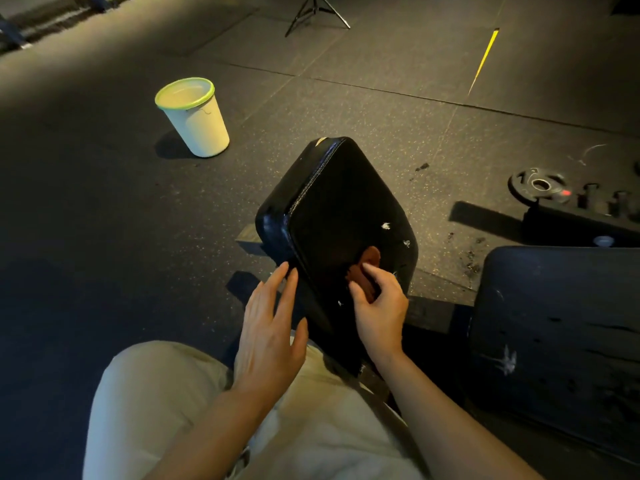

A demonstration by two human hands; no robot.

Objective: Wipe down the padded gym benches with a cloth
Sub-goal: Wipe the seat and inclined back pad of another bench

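Observation:
A black padded bench seat [341,206] stretches away from me in the middle of the view, with small white flecks on its right side. My right hand [379,308] pinches a reddish-brown cloth [367,268] with thumb and fingers against the near part of the pad. My left hand [270,330] lies flat with straight fingers, its fingertips touching the pad's left edge. A second black pad [561,341], scuffed with white marks, sits at the right.
A white bucket with a green rim [194,116] stands on the dark rubber floor at the left. A weight plate [538,185] and a black rack lie at the right. A tripod [317,12] stands at the back. My light trousers fill the bottom.

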